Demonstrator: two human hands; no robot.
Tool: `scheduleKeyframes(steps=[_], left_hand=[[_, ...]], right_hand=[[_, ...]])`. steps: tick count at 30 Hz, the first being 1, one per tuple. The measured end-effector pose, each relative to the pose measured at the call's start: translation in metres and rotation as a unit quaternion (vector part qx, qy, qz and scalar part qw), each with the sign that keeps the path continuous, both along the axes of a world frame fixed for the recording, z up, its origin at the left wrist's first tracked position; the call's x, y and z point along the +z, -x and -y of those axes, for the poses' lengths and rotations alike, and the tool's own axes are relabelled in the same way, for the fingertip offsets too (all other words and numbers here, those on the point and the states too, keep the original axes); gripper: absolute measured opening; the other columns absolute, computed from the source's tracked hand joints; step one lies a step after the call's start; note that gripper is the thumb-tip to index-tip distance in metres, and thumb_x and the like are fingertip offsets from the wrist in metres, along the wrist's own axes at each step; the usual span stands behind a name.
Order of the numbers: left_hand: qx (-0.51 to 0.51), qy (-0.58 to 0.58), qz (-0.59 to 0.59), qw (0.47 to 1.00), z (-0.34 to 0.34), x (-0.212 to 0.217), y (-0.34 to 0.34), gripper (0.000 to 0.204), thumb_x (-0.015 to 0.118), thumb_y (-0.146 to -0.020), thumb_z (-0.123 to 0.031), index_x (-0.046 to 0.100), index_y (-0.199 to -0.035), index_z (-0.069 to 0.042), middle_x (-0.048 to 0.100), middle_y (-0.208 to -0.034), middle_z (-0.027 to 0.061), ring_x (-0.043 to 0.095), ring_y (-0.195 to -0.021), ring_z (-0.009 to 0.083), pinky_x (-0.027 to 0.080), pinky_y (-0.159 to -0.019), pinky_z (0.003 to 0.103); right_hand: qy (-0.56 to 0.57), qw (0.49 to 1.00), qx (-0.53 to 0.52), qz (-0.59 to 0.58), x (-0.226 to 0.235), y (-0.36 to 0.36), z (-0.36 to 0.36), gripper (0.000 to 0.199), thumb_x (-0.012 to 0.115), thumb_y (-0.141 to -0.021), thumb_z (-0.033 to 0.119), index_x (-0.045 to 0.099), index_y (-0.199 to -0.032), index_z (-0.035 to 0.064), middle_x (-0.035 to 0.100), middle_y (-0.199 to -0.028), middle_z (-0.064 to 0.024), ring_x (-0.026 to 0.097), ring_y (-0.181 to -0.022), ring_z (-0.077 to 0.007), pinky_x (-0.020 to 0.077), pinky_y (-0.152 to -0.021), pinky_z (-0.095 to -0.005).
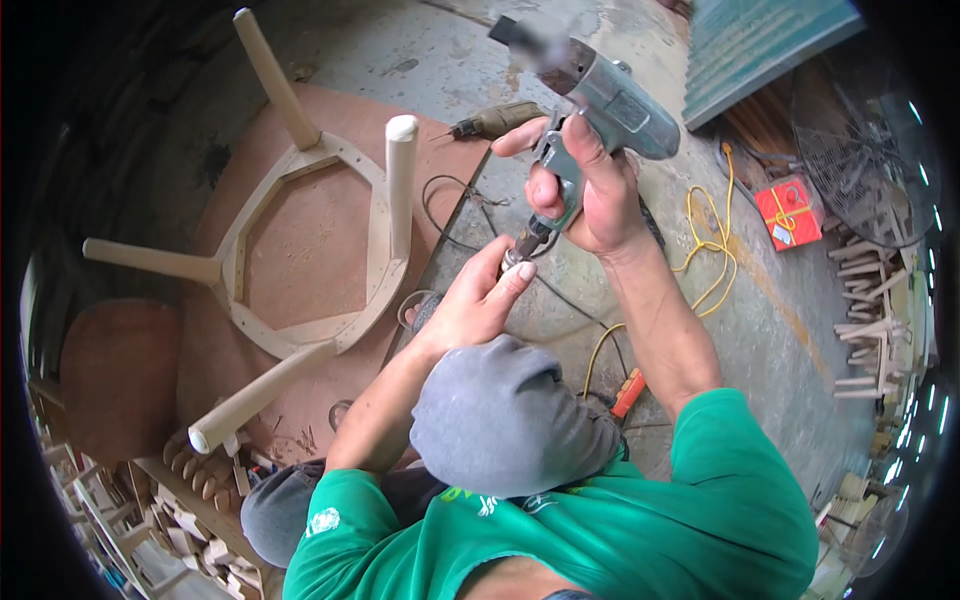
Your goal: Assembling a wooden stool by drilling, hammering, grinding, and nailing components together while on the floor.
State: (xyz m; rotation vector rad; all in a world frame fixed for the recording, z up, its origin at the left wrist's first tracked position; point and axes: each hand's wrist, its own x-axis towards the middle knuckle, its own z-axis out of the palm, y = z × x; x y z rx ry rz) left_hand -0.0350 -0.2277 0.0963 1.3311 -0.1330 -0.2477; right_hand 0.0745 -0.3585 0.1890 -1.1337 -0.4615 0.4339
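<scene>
Concrete floor (790, 330) all around, lots of room. Right hand (590, 190) wrapped tight on the tool (610, 95), left hand (480, 300) pinching its hose fitting (522, 250) just below; stool frame (310, 240) off left.

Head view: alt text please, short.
Seen from above, a person's right hand grips a grey power drill while the left hand pinches its chuck end. An upturned wooden stool frame with four legs lies on a brown board to the left.

An upturned stool frame (300, 225) lies on a board (320, 130) at left; a drill (495, 120) lies on the floor (760, 330) behind it.
</scene>
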Motion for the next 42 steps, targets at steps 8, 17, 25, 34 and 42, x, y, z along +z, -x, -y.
scheduleKeyframes(steps=[8, 17, 25, 34, 42], left_hand=[[0.055, -0.026, 0.001, 0.998, -0.011, 0.001, 0.005, 0.03, 0.071, -0.09, -0.023, 0.057, -0.108, -0.003, 0.05, -0.082, -0.0033, 0.044, -0.074, 0.0052, 0.038, -0.063, 0.024], [0.082, 0.027, -0.041, 0.995, -0.02, 0.009, 0.016, 0.042, 0.075, -0.087, -0.02, 0.06, -0.12, 0.001, 0.061, -0.089, -0.0003, 0.054, -0.081, 0.0067, 0.044, -0.07, 0.023], [0.17, -0.103, 0.107, 0.974, -0.021, -0.03, 0.008, 0.043, 0.051, -0.1, -0.035, 0.059, -0.125, -0.001, 0.067, -0.097, 0.0129, 0.062, -0.089, 0.0231, 0.049, -0.082, 0.037], [-0.19, -0.626, -0.323, 0.684, -0.244, -0.048, 0.23, 0.051, 0.069, -0.079, -0.05, 0.072, -0.091, 0.0, 0.069, -0.09, 0.0215, 0.066, -0.088, 0.035, 0.051, -0.078, 0.044], [0.383, -0.359, -0.064, 0.849, -0.248, 0.003, 0.211, 0.042, 0.079, -0.081, -0.026, 0.063, -0.114, -0.006, 0.068, -0.095, 0.0094, 0.064, -0.094, 0.0178, 0.051, -0.081, 0.033]], right_hand=[[-0.052, 0.998, 0.007, 0.029, -0.018, 0.007, 0.003, 0.076, 0.048, -0.092, 0.065, 0.058, -0.11, -0.0073, 0.059, -0.067, -0.0062, 0.048, -0.053, -0.0092, 0.0371, -0.049, -0.021], [-0.093, 0.994, 0.002, -0.053, -0.026, 0.001, 0.009, 0.075, 0.044, -0.093, 0.067, 0.061, -0.107, -0.0052, 0.058, -0.064, -0.0056, 0.046, -0.051, -0.0108, 0.0385, -0.051, -0.023], [-0.056, 0.998, 0.028, -0.021, -0.029, -0.006, 0.042, 0.082, 0.051, -0.083, 0.073, 0.055, -0.115, -0.0019, 0.061, -0.093, -0.0114, 0.051, -0.062, -0.0122, 0.0412, -0.049, -0.0219], [0.13, 0.948, 0.076, -0.28, -0.144, 0.036, 0.106, 0.062, 0.053, -0.09, 0.063, 0.055, -0.098, 0.001, 0.058, -0.081, -0.0073, 0.056, -0.061, -0.0132, 0.0429, -0.043, -0.019], [0.21, 0.784, 0.32, -0.49, -0.283, 0.073, 0.007, 0.055, 0.052, -0.094, 0.054, 0.057, -0.101, 0.0004, 0.062, -0.082, -0.0096, 0.06, -0.058, -0.0135, 0.0445, -0.041, -0.0209]])
